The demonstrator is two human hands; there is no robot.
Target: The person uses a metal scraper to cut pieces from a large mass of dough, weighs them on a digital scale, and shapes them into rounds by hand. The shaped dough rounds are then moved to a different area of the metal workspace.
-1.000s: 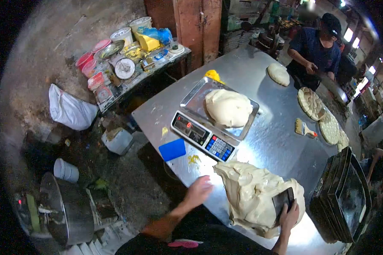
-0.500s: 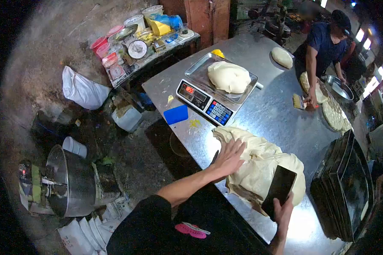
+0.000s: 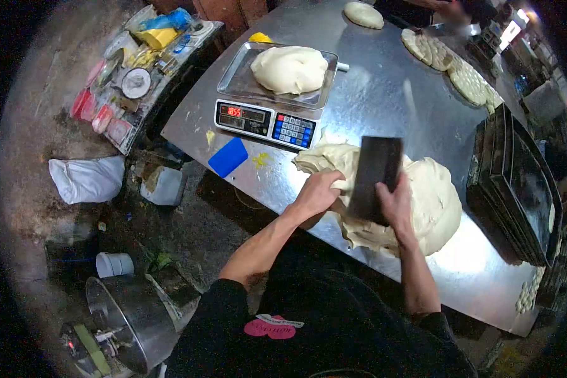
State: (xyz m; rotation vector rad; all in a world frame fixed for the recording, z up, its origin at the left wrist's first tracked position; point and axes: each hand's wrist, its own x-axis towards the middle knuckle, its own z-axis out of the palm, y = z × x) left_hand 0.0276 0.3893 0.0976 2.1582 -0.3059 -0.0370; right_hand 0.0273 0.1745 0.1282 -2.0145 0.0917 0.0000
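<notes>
A large soft mass of dough [image 3: 433,205] lies on the metal table in front of me. My right hand [image 3: 397,203] grips a broad, dark rectangular dough cutter [image 3: 377,173], which stands across the dough toward its left part. The cutter's lower edge is hidden in or behind the dough. Just left of the blade, my left hand [image 3: 321,192] has its fingers curled on the dough's left portion. Beyond the hands, a digital scale [image 3: 244,120] shows red digits, and a smooth lump of dough [image 3: 290,69] rests in its tray.
A blue plastic scraper [image 3: 229,157] lies left of the scale. Dark baking pans [image 3: 510,183] are stacked at the right edge. Flattened dough [image 3: 475,82] and a round dough piece [image 3: 363,15] lie farther back, near another person's arm. A mixer bowl [image 3: 129,321] stands lower left.
My right hand has brought the cutter left and away from me, over the dough. My left hand has gone from lying flat to curling on the dough. The view has shifted.
</notes>
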